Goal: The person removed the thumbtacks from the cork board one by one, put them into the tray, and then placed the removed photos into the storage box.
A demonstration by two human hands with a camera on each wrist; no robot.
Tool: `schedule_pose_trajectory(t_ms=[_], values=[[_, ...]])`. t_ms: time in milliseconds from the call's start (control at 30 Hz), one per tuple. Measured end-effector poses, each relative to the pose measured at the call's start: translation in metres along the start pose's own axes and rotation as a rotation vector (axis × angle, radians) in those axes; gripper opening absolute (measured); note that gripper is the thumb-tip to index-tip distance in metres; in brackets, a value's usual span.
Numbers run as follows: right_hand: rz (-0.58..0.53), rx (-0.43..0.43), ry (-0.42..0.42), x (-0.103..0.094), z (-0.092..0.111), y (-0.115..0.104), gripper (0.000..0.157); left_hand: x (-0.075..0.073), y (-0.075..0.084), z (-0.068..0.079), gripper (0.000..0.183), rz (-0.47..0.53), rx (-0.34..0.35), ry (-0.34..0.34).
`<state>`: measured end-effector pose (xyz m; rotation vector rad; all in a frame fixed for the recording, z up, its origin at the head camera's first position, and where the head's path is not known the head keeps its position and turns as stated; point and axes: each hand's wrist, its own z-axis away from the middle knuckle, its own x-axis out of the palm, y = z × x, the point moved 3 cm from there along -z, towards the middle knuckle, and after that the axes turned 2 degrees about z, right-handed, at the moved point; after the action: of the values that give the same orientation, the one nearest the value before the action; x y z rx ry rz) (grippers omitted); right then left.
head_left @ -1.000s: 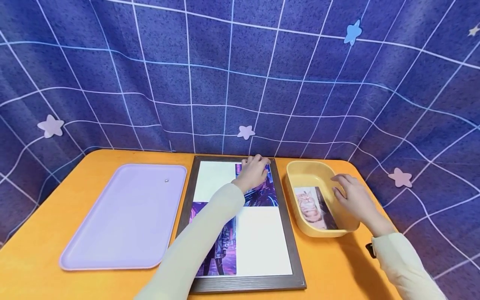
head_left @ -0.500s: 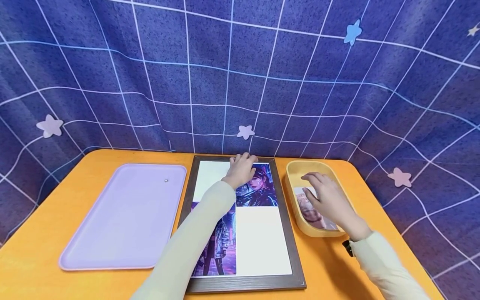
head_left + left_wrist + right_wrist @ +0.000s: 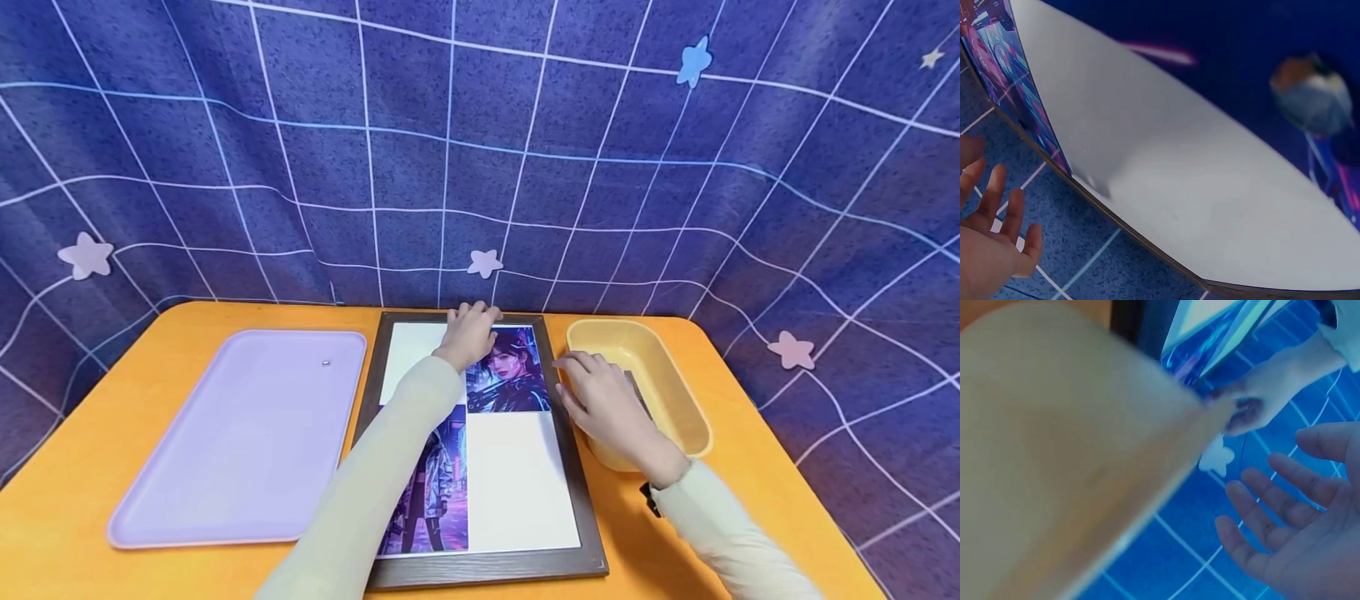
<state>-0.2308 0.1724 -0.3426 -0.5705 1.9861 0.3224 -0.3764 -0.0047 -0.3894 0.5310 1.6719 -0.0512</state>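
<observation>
On the orange tabletop [image 3: 60,508], a lilac rectangular tray [image 3: 247,442] is set to the left of the left hand [image 3: 467,335]. By that hand, relaxed and gripping nothing, the top edge of a dark-brown rectangular frame [image 3: 487,572] with two purple printed pictures [image 3: 513,379] is overhung, though contact cannot be told. The right hand [image 3: 609,408], likewise released, is held over the left rim of a yellow rounded box [image 3: 678,400].

The frame [image 3: 487,572] is dark brown, its panels [image 3: 525,483] white, its pictures [image 3: 513,383] purple, blue and pink. The bin [image 3: 663,375] is yellow, the tray [image 3: 232,450] lilac, the surface [image 3: 60,521] orange. Blue-violet cloth [image 3: 405,183] carries pale grid lines and pastel stars [image 3: 485,264].
</observation>
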Motion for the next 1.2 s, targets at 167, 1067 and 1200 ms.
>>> schedule_pose_trajectory(t_ms=[167, 1067, 1200], values=[[0.010, -0.015, 0.019, 0.011, -0.003, -0.010, 0.025, 0.003, -0.002, -0.003, 0.033, -0.034, 0.013, 0.000], [0.120, -0.014, -0.082, 0.065, -0.007, -0.026, 0.027, 0.017, -0.003, -0.013, 0.028, -0.107, 0.031, -0.043], [0.145, 0.001, -0.109, 0.073, -0.006, -0.022, 0.026, 0.018, 0.000, -0.015, 0.026, -0.106, 0.046, -0.030]])
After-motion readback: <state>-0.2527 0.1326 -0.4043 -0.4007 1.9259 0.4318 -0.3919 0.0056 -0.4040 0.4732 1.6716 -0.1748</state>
